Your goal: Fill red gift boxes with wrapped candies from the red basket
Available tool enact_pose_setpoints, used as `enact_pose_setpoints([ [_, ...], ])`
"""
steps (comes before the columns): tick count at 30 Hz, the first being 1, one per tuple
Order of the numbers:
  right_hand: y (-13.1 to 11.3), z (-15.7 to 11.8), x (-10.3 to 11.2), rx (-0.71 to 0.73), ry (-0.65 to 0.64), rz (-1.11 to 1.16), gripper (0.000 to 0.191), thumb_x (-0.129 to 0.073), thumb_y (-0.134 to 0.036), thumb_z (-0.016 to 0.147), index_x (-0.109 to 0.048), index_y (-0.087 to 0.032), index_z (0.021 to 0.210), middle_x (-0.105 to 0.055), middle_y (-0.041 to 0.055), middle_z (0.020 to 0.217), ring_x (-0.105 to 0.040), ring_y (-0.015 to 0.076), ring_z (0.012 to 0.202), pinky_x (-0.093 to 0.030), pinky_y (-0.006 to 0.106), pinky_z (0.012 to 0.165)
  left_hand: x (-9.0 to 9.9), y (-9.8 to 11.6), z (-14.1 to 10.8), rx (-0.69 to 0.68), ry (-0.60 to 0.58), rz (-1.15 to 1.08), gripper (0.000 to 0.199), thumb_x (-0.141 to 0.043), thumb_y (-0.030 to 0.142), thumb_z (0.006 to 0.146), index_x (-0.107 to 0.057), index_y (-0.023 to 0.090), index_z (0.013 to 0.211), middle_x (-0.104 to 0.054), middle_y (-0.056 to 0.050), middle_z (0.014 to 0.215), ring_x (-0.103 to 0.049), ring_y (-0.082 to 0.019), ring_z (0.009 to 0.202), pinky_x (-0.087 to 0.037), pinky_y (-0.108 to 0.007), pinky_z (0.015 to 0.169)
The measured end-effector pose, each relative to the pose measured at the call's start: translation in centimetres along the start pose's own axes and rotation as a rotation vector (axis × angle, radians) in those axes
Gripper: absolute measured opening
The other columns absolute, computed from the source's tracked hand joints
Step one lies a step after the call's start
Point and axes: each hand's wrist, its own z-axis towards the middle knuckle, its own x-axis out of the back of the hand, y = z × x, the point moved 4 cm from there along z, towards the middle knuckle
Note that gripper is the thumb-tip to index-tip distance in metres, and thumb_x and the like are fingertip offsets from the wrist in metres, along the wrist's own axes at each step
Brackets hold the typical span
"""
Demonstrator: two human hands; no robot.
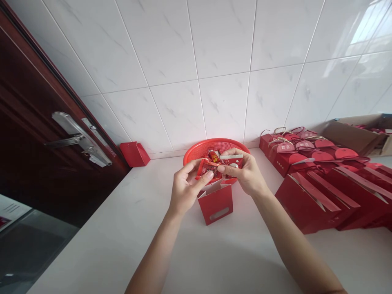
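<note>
My left hand [186,185] pinches a red wrapped candy packet [208,168] between thumb and fingers. Beside it, my right hand [245,171] grips another red packet with a white edge [234,160]. The two packets meet or overlap in front of me; exactly where one ends I cannot tell. Just below the hands stands a red gift box [216,206], its top open and a small oblong window in its front. Behind the hands sits a red plastic basket [196,149], with more wrapped sweets partly hidden by my fingers.
Several finished-looking red boxes with cord handles [286,149] stand at the right, behind several red boxes with raised flaps [309,204]. A cardboard carton [346,132] is at the back right. One red box [134,154] stands at the left by the dark door [36,122]. A tiled wall [171,45] closes off the back.
</note>
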Motion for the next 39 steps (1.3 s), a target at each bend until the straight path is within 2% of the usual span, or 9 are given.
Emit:
enact_pose_setpoints([
  [16,0.6,0.2,0.2,0.014,-0.071,0.059,0.039,-0.092,-0.033,0.061,-0.065,-0.02,0.086,-0.069,-0.0016,0.071,-0.062,0.0125,0.055,-0.053,0.027,0.054,-0.2,0.4,-0.1,-0.001,-0.041,-0.059,0.03,-0.077,0.034,0.081,-0.073,0.018,0.105,-0.076,-0.008,0.106,-0.071,-0.026,0.104,-0.058,-0.036,0.092],
  [20,0.1,0.1,0.2,0.033,-0.045,0.012,0.039,-0.093,-0.032,0.058,-0.066,-0.019,0.085,-0.069,-0.0007,0.076,-0.062,0.0121,0.058,-0.054,0.027,0.056,-0.1,0.2,-0.2,-0.01,-0.029,0.013,0.035,-0.076,0.035,0.082,-0.071,0.019,0.113,-0.075,-0.008,0.109,-0.07,-0.026,0.105,-0.057,-0.036,0.093],
  [23,-0.7,0.2,0.7,0.077,-0.015,-0.089,0.036,-0.091,-0.033,0.06,-0.068,-0.019,0.084,-0.069,0.0011,0.082,-0.065,0.0146,0.066,-0.055,0.028,0.061,0.7,0.6,-0.2,-0.078,-0.042,0.183,0.041,-0.075,0.034,0.083,-0.066,0.023,0.121,-0.072,-0.008,0.116,-0.068,-0.025,0.111,-0.054,-0.036,0.098],
  [25,-1.4,0.2,1.3,0.114,-0.009,-0.184,0.032,-0.089,-0.033,0.063,-0.069,-0.019,0.085,-0.07,0.0021,0.085,-0.065,0.0161,0.07,-0.056,0.029,0.063,1.4,1.3,-0.1,-0.142,-0.099,0.363,0.026,-0.073,0.034,0.083,-0.07,0.024,0.107,-0.069,-0.009,0.12,-0.063,-0.027,0.12,-0.05,-0.038,0.104],
  [27,-2.0,0.2,2.0,0.147,-0.02,-0.262,0.028,-0.087,-0.032,0.066,-0.07,-0.019,0.085,-0.07,0.0027,0.085,-0.065,0.0168,0.07,-0.056,0.03,0.063,2.0,1.6,-0.1,-0.152,-0.216,0.533,0.01,-0.071,0.035,0.084,-0.073,0.025,0.085,-0.069,-0.009,0.121,-0.06,-0.029,0.124,-0.049,-0.041,0.106],
  [29,-2.5,0.2,2.5,0.174,-0.037,-0.313,0.026,-0.085,-0.032,0.068,-0.071,-0.019,0.085,-0.071,0.0029,0.085,-0.066,0.0178,0.071,-0.056,0.031,0.063,2.6,1.5,-0.2,-0.103,-0.35,0.637,0.015,-0.07,0.036,0.085,-0.074,0.026,0.075,-0.069,-0.008,0.123,-0.062,-0.031,0.123,-0.051,-0.041,0.102],
  [31,-2.8,0.1,2.9,0.202,-0.055,-0.369,0.022,-0.083,-0.03,0.07,-0.072,-0.019,0.086,-0.071,0.0032,0.086,-0.067,0.0192,0.076,-0.056,0.031,0.067,2.8,1.0,-0.2,-0.045,-0.445,0.671,0.014,-0.068,0.037,0.086,-0.078,0.029,0.08,-0.071,-0.007,0.122,-0.066,-0.03,0.116,-0.055,-0.039,0.096],
  [33,-3.0,0.0,2.9,0.231,-0.098,-0.441,0.019,-0.081,-0.028,0.072,-0.073,-0.02,0.087,-0.072,0.0035,0.088,-0.068,0.0204,0.081,-0.056,0.032,0.071,2.9,0.2,-0.1,-0.005,-0.475,0.656,0.015,-0.066,0.035,0.088,-0.08,0.031,0.093,-0.074,-0.006,0.117,-0.07,-0.028,0.108,-0.058,-0.037,0.09],
  [39,-2.3,-0.1,2.2,0.239,-0.223,-0.637,0.013,-0.071,-0.025,0.079,-0.072,-0.021,0.091,-0.073,0.0039,0.09,-0.068,0.021,0.082,-0.055,0.033,0.072,2.5,-1.5,0.8,0.054,-0.406,0.569,0.031,-0.075,0.027,0.078,-0.078,0.029,0.109,-0.077,-0.006,0.111,-0.073,-0.029,0.104,-0.061,-0.036,0.084],
])
